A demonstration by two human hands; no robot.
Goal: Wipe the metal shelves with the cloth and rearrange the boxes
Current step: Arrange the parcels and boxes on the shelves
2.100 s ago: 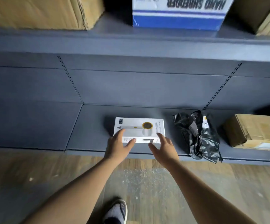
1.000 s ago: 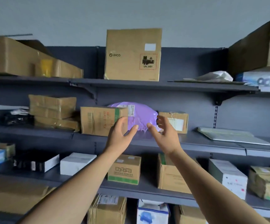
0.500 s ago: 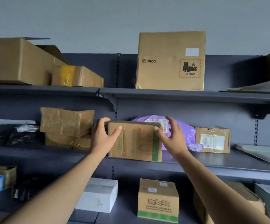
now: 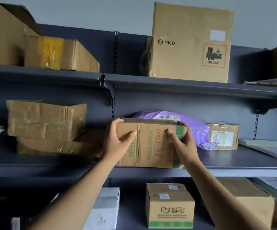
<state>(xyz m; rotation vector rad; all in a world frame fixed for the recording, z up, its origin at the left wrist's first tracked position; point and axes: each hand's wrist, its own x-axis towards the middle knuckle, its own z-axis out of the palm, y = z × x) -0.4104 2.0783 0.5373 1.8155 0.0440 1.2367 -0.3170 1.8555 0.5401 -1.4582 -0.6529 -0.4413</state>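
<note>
Cardboard box sits on the middle shelf. Left hand and right hand grip its top corners.

Left grip and right grip, open a moment ago, now clasp the upper corners of the cardboard box.

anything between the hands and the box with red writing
Nothing visible. The left hand and right hand grip the box at its upper corners. The purple bag lies behind it, not in the way.
</note>
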